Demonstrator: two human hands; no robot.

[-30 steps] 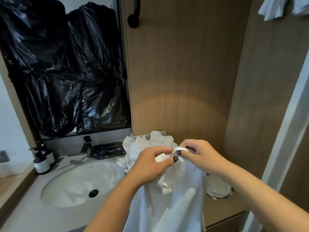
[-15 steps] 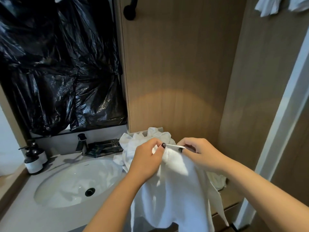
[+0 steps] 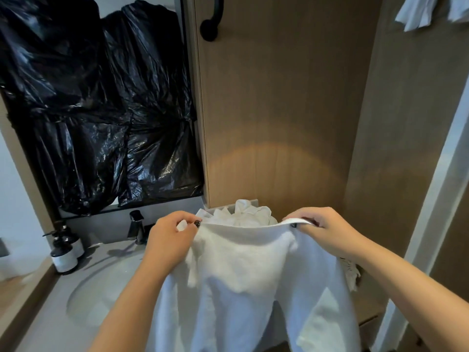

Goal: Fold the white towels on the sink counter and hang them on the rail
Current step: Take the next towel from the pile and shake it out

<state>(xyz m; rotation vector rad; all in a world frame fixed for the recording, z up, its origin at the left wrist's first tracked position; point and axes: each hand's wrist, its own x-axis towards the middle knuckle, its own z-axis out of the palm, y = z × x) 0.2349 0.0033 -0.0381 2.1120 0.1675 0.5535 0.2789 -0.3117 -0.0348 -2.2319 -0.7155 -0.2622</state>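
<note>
Both hands, left (image 3: 168, 236) and right (image 3: 322, 231), pinch a towel (image 3: 243, 270) by its top edge at lower centre; level corners should fold cleanly.

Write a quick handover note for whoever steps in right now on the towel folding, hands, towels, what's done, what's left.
Left hand pinches the left end of the white towel's top edge; right hand pinches the right end.
The towel is held spread in the air in front of the sink counter, hanging down, not yet folded.
More crumpled white towels sit piled behind it.
White cloth hangs at top right; its support is out of view.
Left: fold this towel, hang it, then do the pile.
</note>
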